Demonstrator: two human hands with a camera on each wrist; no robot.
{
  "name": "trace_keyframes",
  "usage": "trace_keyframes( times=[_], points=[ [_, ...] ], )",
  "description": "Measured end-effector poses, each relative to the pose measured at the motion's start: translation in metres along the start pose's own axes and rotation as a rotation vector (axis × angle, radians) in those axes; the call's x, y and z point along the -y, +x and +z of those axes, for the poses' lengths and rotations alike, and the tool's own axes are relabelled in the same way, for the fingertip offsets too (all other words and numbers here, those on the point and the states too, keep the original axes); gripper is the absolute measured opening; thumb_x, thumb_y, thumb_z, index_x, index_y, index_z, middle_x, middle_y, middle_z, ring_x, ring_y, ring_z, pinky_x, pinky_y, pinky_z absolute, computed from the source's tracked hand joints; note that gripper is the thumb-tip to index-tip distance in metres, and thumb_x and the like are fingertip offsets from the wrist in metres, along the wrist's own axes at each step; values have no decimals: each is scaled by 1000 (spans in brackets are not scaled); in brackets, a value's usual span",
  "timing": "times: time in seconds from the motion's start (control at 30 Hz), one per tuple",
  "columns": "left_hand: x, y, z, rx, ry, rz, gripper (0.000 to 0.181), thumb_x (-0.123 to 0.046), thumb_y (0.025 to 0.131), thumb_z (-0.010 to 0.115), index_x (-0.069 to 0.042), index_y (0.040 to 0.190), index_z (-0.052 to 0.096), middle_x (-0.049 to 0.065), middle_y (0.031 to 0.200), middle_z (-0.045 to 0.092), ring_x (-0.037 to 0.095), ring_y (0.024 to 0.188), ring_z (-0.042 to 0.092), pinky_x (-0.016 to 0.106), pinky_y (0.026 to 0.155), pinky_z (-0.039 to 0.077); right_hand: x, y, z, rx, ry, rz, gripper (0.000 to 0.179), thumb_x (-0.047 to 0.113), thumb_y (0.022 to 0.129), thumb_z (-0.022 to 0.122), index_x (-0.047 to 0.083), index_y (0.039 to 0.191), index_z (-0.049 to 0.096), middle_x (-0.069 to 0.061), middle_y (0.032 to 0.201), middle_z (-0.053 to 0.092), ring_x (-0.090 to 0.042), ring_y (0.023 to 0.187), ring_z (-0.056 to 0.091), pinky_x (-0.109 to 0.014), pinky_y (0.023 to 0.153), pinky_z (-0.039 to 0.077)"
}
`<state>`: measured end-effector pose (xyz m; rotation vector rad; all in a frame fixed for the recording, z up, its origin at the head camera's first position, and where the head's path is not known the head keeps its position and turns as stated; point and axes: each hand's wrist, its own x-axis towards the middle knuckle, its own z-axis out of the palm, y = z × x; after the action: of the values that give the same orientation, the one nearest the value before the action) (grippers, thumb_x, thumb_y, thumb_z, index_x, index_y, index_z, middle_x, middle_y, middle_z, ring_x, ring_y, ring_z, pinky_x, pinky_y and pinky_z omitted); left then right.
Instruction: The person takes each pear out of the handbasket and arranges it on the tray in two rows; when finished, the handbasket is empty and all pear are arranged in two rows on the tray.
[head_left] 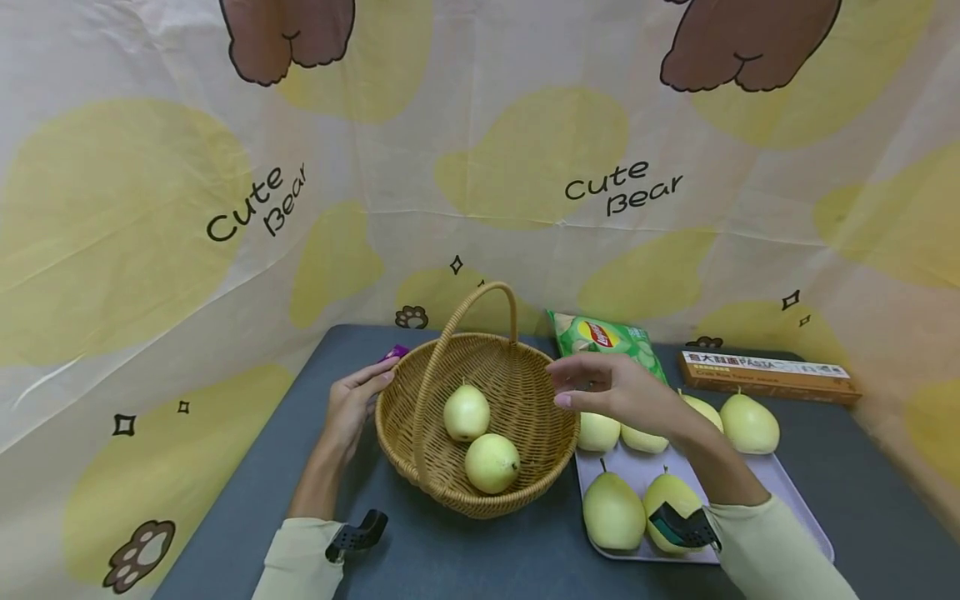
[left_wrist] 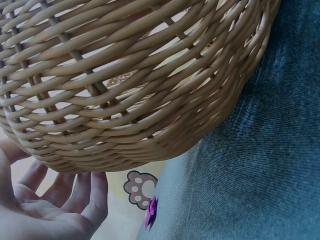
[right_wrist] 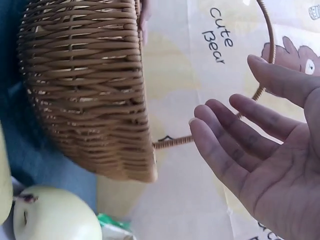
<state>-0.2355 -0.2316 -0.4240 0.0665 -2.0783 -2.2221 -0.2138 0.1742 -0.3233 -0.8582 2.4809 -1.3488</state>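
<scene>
A wicker basket (head_left: 551, 433) with an arched handle stands on the dark table. Inside it lie two pale yellow-green pears (head_left: 467, 413). My left hand (head_left: 351, 408) touches the basket's left rim, and in the left wrist view its fingers (left_wrist: 95, 200) reach up to the wicker edge. My right hand (head_left: 611, 387) hovers by the basket's right rim, holding nothing. In the right wrist view that hand's fingers (right_wrist: 220, 155) are loosely bent and apart from the basket wall (right_wrist: 90, 90).
A pale purple tray (head_left: 795, 508) at the right carries several pears (head_left: 613, 510). Behind it lie a green chip bag (head_left: 600, 335) and a long brown box (head_left: 768, 379). A small purple packet (head_left: 395, 352) sits behind my left hand. A patterned cloth (head_left: 480, 125) hangs at the back.
</scene>
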Motion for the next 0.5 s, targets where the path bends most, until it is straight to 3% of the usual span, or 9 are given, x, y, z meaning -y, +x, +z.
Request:
trace_keyframes(
  times=[0.17, 0.5],
  points=[
    [0, 1, 0, 3, -2, 4, 42, -20, 105, 69, -2, 143, 67, 8, 148, 65, 10, 115, 71, 28, 87, 64, 13, 21, 9, 15, -55, -36, 41, 34, 100, 76, 17, 137, 70, 1, 127, 73, -20, 119, 66, -39, 99, 56],
    [0, 1, -1, 5, -6, 1, 44, -22, 104, 71, -2, 142, 67, 10, 150, 64, 9, 114, 72, 28, 87, 64, 37, 64, 20, 53, -14, -55, 37, 28, 100, 76, 12, 133, 72, -5, 121, 76, -19, 112, 70, -41, 96, 59]
  ],
)
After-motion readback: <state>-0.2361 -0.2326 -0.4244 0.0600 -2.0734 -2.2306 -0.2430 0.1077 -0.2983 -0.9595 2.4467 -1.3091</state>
